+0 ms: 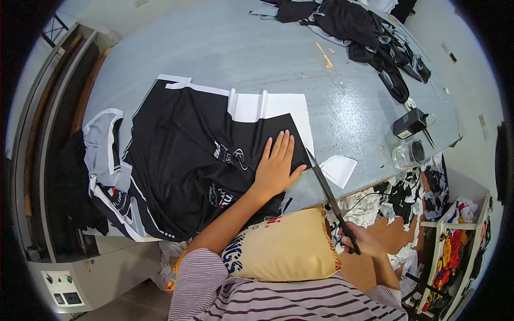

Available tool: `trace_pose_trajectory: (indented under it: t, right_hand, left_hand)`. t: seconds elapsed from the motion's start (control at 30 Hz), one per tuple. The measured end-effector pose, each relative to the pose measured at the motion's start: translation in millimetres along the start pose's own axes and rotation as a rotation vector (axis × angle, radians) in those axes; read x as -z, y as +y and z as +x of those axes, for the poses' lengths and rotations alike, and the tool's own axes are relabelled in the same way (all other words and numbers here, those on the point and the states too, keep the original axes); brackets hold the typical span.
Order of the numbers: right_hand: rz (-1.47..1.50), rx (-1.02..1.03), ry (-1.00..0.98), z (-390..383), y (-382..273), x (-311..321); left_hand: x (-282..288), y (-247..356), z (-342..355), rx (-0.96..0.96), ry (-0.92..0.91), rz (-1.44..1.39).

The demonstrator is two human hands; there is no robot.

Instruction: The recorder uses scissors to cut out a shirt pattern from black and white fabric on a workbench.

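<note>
My left hand (274, 168) lies flat on a black printed fabric panel (176, 144), fingertips near its right corner. A white sheet (286, 104) shows beneath the fabric along its top. My right hand (356, 241) grips long dark scissors (331, 192) low at the right, their blades reaching up to the panel's right edge. A small white piece (334, 168) rests just right of the blades. A gray and black garment piece (101, 150) lies at the panel's left. A yellow cushion (281, 246) is below my left hand.
The gray table (214, 48) holds piled dark fabric (353, 27) at the back right, a black box (409, 123) and a glass (408, 155) near its right edge. A long machine (43, 150) borders the left. Fabric scraps (401, 203) and a shelf (452, 224) are at lower right.
</note>
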State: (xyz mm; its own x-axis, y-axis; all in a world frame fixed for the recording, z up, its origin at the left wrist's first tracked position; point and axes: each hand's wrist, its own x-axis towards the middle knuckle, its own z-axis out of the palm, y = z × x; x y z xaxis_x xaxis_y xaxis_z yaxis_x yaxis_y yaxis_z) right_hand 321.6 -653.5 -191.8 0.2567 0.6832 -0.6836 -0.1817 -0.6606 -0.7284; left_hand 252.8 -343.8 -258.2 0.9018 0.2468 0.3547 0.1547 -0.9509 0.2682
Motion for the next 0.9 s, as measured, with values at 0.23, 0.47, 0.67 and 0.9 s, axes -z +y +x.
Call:
trace_pose_trajectory:
  t: [0.23, 0.47, 0.67, 0.9]
  right_hand:
    - [-0.117, -0.039, 0.019, 4.0, -11.2, -6.5]
    - [-0.242, -0.044, 0.021, 6.0, -12.1, -4.3]
    - [-0.096, -0.031, 0.035, 10.0, -15.6, -8.6]
    - [-0.046, 0.04, 0.052, 11.4, -12.2, -12.7]
  left_hand:
    - [1.3, -0.1, 0.3, 0.024, -0.004, -0.01]
    - [2.0, -0.3, 0.3, 0.027, -0.012, -0.033]
    - [1.7, -0.7, 0.4, 0.031, -0.025, -0.027]
    - [1.0, -1.7, 0.4, 0.033, -0.006, -0.042]
